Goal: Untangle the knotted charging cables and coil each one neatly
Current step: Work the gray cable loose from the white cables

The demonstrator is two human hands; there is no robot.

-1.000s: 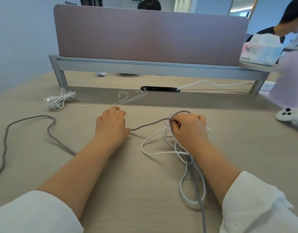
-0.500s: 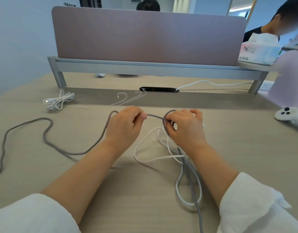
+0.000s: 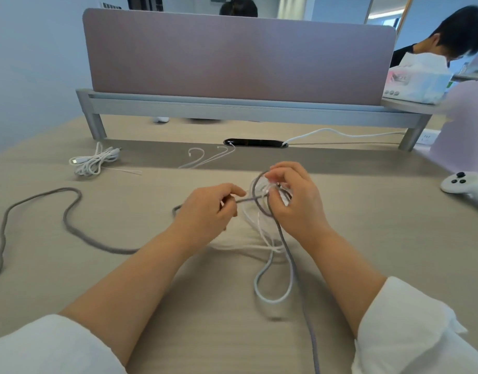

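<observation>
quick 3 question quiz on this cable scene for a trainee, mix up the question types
1. True or false: the left hand pinches the grey cable.
2. What lies near the right edge of the desk? A) a white controller B) a mug C) a phone
3. Fill in: the right hand grips the tangle of the grey cable and a ____ cable.

Key: 1 true; 2 A; 3 white, meaning the white cable.
</observation>
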